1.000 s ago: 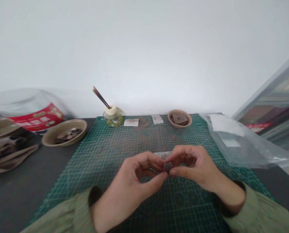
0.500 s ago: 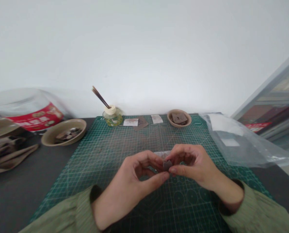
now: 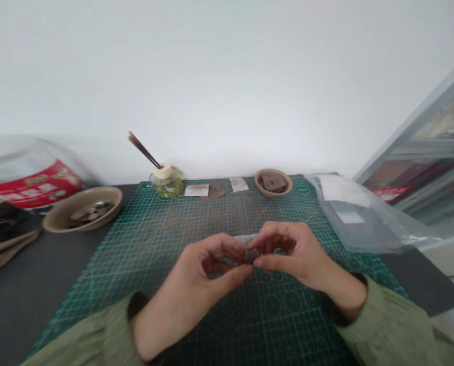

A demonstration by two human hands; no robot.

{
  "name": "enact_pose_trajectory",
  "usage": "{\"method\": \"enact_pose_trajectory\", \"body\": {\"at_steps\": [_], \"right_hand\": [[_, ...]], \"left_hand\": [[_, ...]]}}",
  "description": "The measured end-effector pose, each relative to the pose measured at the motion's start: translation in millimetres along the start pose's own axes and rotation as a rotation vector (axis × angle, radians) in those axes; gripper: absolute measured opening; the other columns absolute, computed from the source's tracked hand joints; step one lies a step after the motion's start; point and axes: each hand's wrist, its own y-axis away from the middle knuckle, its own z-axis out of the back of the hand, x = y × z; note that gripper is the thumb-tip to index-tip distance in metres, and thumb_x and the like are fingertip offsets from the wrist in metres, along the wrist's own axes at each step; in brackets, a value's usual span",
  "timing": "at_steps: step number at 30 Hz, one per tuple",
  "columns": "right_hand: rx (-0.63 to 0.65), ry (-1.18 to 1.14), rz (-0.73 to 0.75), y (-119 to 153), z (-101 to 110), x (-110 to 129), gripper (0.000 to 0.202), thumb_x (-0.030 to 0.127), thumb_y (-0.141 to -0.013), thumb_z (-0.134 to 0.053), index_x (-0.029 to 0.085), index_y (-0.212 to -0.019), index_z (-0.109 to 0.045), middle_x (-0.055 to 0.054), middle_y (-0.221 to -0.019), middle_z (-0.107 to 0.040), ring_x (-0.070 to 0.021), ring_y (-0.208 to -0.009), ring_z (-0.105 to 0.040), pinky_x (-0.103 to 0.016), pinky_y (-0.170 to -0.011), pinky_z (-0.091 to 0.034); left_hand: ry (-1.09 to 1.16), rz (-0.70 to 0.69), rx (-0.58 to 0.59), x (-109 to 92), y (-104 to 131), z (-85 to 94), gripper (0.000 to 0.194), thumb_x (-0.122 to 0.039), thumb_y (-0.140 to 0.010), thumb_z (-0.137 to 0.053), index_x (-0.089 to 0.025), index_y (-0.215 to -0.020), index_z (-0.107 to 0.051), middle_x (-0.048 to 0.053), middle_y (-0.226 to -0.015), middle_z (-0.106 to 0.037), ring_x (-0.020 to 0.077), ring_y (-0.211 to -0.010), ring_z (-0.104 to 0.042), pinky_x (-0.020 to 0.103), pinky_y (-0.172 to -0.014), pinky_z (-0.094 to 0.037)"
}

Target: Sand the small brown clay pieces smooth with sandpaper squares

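Observation:
Between my fingertips, over the middle of the green cutting mat (image 3: 158, 229), is a small dark grey-brown piece (image 3: 252, 254). My left hand (image 3: 207, 274) pinches it from the left, the thumb below and the fingers above. From the right, my right hand (image 3: 291, 251) grips the same piece between thumb and fingers. A pale strip (image 3: 246, 238) lies on the mat just behind the hands, partly hidden by them. Fine detail of the small piece cannot be made out.
Behind stand a jar with sticks (image 3: 166, 180), white papers (image 3: 196, 190) (image 3: 238, 184), a brown flat piece (image 3: 214, 192) and a small bowl (image 3: 273, 191) of brown pieces. Left are a larger bowl (image 3: 54, 218) and a red-labelled container (image 3: 40, 185); right, a plastic bag (image 3: 379, 229).
The whole view has shifted, so the mat and objects appear a little further left. Both hands still hold the small piece, which looks slightly turned.

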Motion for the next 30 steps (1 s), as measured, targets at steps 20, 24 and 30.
{"method": "enact_pose_trajectory", "body": {"at_steps": [20, 24, 30], "right_hand": [[0.025, 0.126, -0.034, -4, 6, -1, 0.042, 0.045, -0.083, -0.099, 0.022, -0.116, -0.087, -0.001, -0.086, -0.078, -0.0142, -0.072, -0.065, -0.026, -0.066, -0.051], [-0.016, 0.176, -0.012, -5, 5, -1, 0.039, 0.042, -0.085, -0.099, 0.022, -0.116, -0.088, 0.0, -0.087, -0.076, -0.0128, -0.07, -0.063, -0.025, -0.064, -0.049], [-0.076, 0.251, 0.015, -4, 3, 0, 0.029, 0.037, -0.087, -0.097, 0.023, -0.111, -0.089, 0.002, -0.084, -0.074, -0.0099, -0.065, -0.06, -0.023, -0.059, -0.046]], "left_hand": [[-0.234, -0.014, -0.014, 0, -7, 5.0, 0.036, -0.055, -0.101, -0.075, -0.02, -0.096, -0.08, 0.004, -0.079, -0.077, 0.0168, -0.068, -0.068, 0.024, -0.061, -0.055], [-0.266, -0.035, -0.036, 4, -7, 5.2, 0.034, -0.053, -0.103, -0.074, -0.02, -0.111, -0.08, 0.005, -0.088, -0.081, 0.0177, -0.072, -0.073, 0.025, -0.063, -0.057], [-0.367, -0.14, -0.149, 14, -5, 6.5, 0.034, -0.048, -0.096, -0.085, -0.026, -0.12, -0.078, 0.003, -0.103, -0.083, 0.0193, -0.082, -0.078, 0.029, -0.072, -0.062]]}}
